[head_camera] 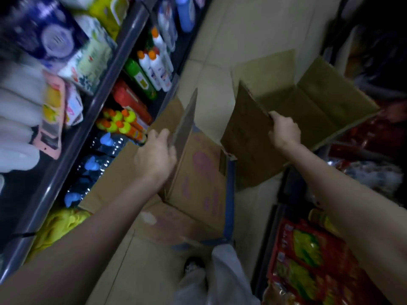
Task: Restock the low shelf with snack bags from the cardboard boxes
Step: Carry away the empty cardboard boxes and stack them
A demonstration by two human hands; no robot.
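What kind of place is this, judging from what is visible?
Most likely a narrow aisle in a small shop. A shelf of bottles runs along one side, red snack bags fill a low shelf on the other, and open cardboard boxes stand on the tiled floor.

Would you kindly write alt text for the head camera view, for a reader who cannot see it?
A person stands in a shop aisle, the left hand gripping a flap of the near cardboard box and the right hand gripping the edge of an empty-looking second box. Red snack bags lie on the low shelf at right; bottles line shelves at left.
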